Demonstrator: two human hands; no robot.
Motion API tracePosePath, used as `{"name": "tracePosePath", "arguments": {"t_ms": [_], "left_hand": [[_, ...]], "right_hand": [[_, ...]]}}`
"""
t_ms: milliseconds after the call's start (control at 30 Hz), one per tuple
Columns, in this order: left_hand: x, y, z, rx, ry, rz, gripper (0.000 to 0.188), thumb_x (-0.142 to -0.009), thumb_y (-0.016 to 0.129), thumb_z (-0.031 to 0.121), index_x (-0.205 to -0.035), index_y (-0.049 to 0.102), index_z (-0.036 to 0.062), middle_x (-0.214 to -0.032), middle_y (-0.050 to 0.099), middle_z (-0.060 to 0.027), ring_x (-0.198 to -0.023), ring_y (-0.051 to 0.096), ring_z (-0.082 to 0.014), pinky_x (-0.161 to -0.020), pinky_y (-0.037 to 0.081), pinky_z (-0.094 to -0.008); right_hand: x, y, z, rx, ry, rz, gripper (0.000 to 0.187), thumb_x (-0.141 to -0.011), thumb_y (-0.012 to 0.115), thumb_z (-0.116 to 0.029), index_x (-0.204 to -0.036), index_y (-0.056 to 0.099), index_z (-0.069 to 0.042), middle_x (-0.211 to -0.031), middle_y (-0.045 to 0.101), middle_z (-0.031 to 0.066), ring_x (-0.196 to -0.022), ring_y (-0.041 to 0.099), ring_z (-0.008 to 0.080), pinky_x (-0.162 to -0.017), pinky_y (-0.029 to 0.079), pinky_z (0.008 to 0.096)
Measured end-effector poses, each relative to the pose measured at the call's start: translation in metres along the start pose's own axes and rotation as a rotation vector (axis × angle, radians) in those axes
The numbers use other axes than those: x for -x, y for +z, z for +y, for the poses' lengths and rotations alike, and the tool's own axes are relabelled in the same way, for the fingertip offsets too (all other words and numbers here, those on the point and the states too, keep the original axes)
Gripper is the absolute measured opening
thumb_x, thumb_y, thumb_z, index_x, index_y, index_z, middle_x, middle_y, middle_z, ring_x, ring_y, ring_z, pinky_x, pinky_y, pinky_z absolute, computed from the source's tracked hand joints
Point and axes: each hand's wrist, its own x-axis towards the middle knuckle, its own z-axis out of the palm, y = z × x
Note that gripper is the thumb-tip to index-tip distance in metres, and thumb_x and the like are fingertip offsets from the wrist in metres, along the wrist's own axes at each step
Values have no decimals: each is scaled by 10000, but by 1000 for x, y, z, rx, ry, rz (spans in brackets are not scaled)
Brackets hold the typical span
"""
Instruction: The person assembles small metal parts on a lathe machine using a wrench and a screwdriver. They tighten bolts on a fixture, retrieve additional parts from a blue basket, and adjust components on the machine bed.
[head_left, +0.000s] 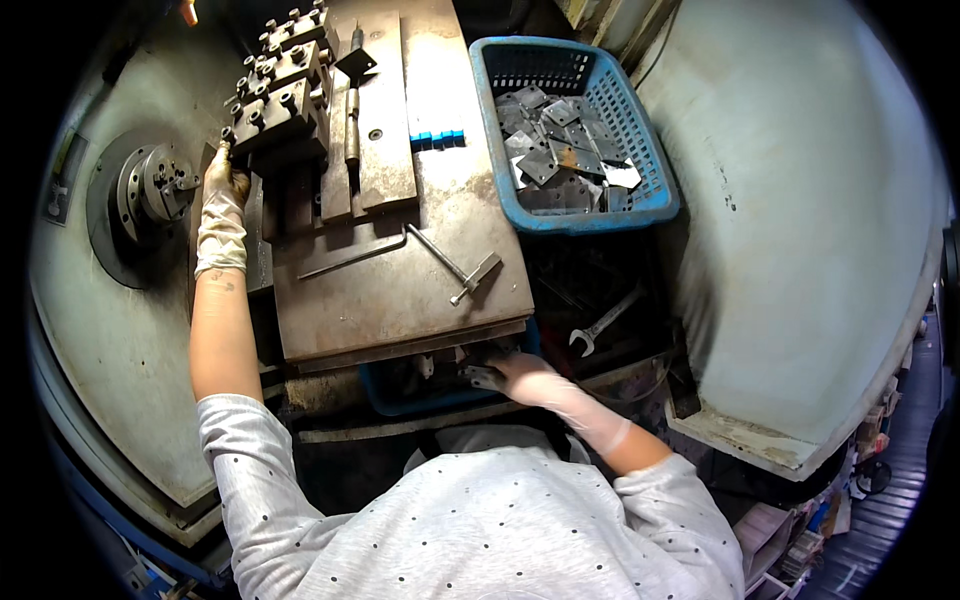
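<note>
My left hand (226,184), in a pale glove with a darkened fingertip area, is closed at the left side of a bolted steel tool block (275,122). Its thumb points up beside a bolt; whatever the fingers grip is hidden. To the left sits a round lathe chuck (158,187). My right hand (528,381), gloved too, reaches under the front edge of the steel plate table (440,325), over a lower blue basket (395,405). A small grey metal plate (484,378) lies against its fingers, which are in shadow, so their grip is unclear.
At the far right, a blue basket (600,222) holds many flat metal plates (565,140). A hex key (350,255) and a T-shaped clamp tool (460,272) lie on the table. Blue blocks (437,140) sit behind them. A wrench (605,322) rests right of the table.
</note>
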Motion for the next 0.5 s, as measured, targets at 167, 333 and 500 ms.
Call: {"name": "tracePosePath", "arguments": {"t_ms": [167,333,500], "left_hand": [[-3,-15,2,-19,-24,-56,126,-805,516,143,-867,556,41,-773,567,-35,-636,532,-114,-550,445,-208],[-41,-35,-4,8,-88,-144,166,-804,519,148,-917,552,30,-840,584,-61,-718,558,-148,-648,474,-238],[-30,-42,2,-73,-116,-135,141,-807,512,151,-906,550,58,-821,587,-34,-712,553,-143,-651,470,-242]], "right_hand": [[-92,90,53,121,29,91,249,-774,467,-263,-944,544,-98,-858,571,168,-780,553,307,-681,440,393],[-88,100,82,143,16,173,221,-745,470,-184,-901,554,-53,-860,579,160,-767,563,307,-669,457,398],[30,-46,28,33,-1,326,228,-761,507,-280,-865,560,-83,-755,576,130,-711,571,259,-613,463,350]]}}
